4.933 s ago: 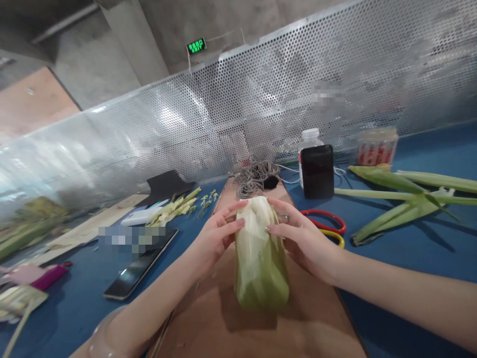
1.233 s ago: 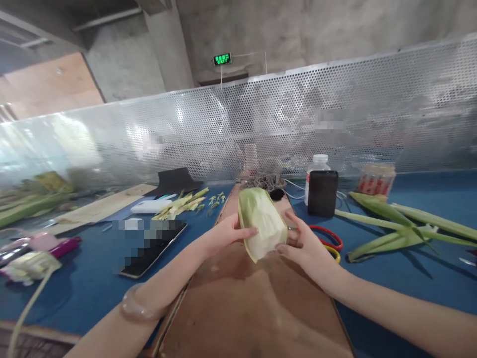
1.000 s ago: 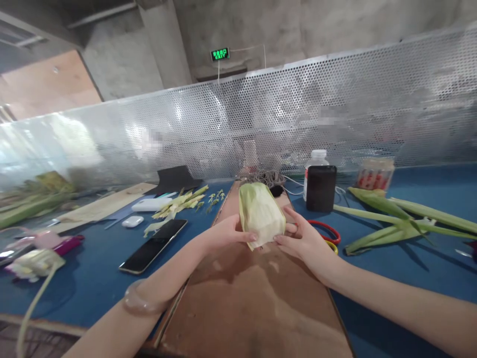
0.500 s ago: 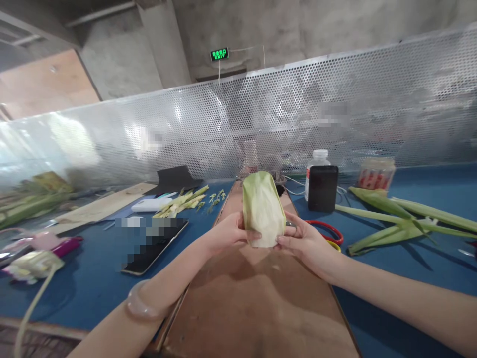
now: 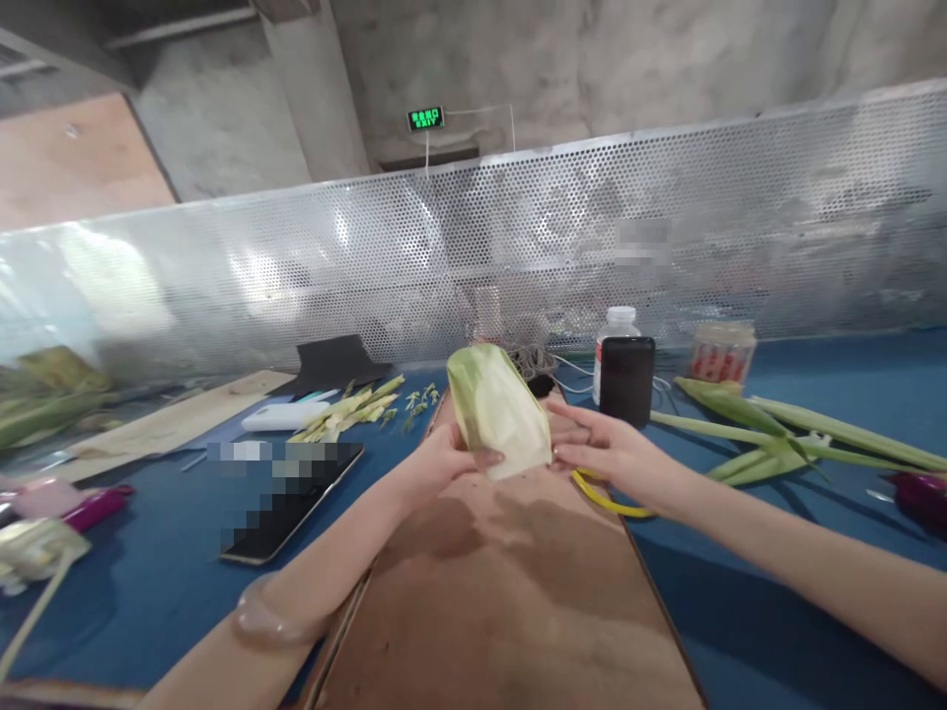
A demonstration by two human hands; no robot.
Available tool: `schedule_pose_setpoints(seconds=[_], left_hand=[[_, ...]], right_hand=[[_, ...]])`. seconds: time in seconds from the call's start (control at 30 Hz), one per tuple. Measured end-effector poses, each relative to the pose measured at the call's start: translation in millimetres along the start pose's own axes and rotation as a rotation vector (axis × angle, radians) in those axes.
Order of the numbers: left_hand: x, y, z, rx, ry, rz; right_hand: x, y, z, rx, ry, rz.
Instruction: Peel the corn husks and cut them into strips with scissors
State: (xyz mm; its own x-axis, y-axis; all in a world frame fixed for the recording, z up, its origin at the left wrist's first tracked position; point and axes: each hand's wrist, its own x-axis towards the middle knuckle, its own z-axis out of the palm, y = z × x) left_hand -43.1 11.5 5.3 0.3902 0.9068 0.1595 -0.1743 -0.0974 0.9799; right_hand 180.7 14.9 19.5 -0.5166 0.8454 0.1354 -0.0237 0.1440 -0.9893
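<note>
A pale green, boxy piece of folded leaf (image 5: 503,412) is held above the brown wooden board (image 5: 518,611), its top leaning left. My left hand (image 5: 448,456) grips its lower left side, with the thumb on the near face. At its lower right edge is my right hand (image 5: 603,449), fingers apart, the fingertips close to or touching the edge. Under my right hand lies a yellow ring-shaped handle (image 5: 607,498).
Green leaves (image 5: 769,444) lie on the blue table at right, near a black box-like object (image 5: 626,381), a white bottle (image 5: 619,320) and a jar (image 5: 723,353). At left are a dark tablet (image 5: 296,503), leaf scraps (image 5: 351,409) and cables.
The leaf piece has tilted to the left and shifted slightly left. My right hand's fingers have spread and loosened from its side. The view has shifted a little; the red handle no longer shows.
</note>
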Motion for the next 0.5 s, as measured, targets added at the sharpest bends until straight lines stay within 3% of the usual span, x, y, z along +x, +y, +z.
schedule_pose_setpoints(seconds=[0.1, 0.2, 0.3, 0.5], left_hand=[[2.6, -0.3, -7.0, -0.068, 0.118, 0.044], [2.3, 2.6, -9.1, -0.101, 0.112, 0.033], [0.8, 4.7, -8.3, -0.120, 0.068, -0.013], [2.4, 4.2, -11.5, -0.203, 0.137, 0.068]], right_hand=[[0.8, -13.5, -28.9, -0.723, 0.073, 0.001], [-1.9, -12.8, -47.5, -1.248, -0.027, 0.119], [-2.8, -2.3, -50.1, -1.452, -0.020, 0.155], [-0.7, 2.0, -44.1, -1.485, -0.033, 0.077]])
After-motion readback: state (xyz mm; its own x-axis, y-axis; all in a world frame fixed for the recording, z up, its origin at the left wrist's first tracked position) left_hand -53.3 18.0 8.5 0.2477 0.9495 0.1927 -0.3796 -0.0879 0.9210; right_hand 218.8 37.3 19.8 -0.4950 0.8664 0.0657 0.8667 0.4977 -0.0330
